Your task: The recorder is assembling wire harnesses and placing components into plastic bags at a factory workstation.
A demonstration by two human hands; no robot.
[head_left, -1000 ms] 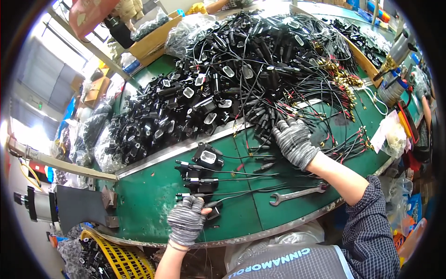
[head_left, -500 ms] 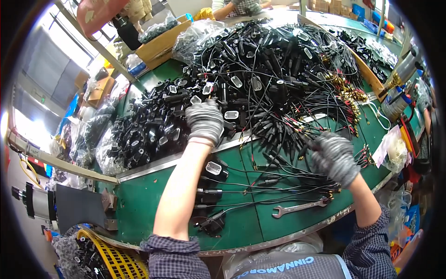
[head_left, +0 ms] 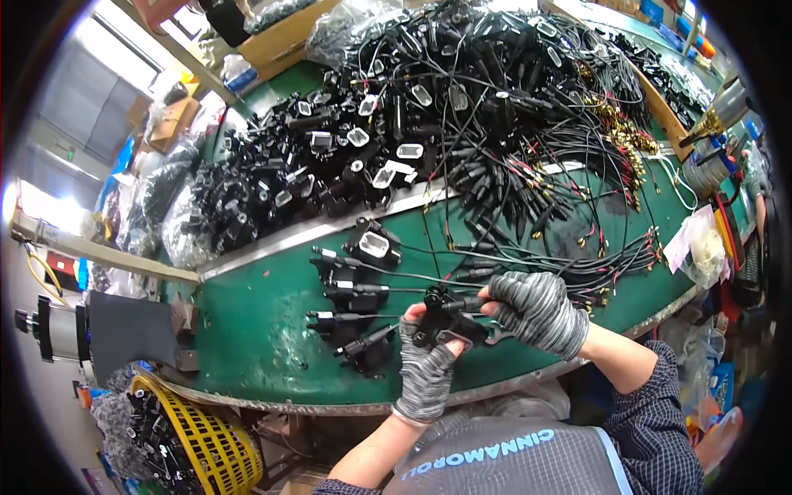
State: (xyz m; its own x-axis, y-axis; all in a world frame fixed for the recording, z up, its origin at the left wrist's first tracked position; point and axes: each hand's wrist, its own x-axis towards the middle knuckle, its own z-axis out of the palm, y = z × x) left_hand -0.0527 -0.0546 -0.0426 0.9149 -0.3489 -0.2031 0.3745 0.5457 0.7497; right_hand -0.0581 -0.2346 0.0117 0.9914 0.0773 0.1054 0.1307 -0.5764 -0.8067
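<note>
My left hand [head_left: 425, 371], in a grey knit glove with bare fingertips, grips a black plastic housing [head_left: 450, 323] over the near part of the green bench. My right hand [head_left: 540, 318], gloved the same way, pinches a black cable plug [head_left: 469, 304] against that housing. Whether the plug sits inside it I cannot tell. Left of my hands lies a row of similar housings with cables, among them one with a pale oval window [head_left: 374, 243]. A wrench [head_left: 497, 336] shows only partly, behind the held housing and my right hand.
A large heap of black housings [head_left: 272, 177] covers the bench behind a metal strip [head_left: 322, 233]. Bundled cables [head_left: 528, 186] with brass ends lie at the right. A yellow basket [head_left: 216, 437] stands below the front left edge. A wooden divider [head_left: 652, 99] runs along the right.
My left hand has come back from the heap with a black housing. My right hand has left the cable bundle with a plug, and both hands now meet near the front edge.
</note>
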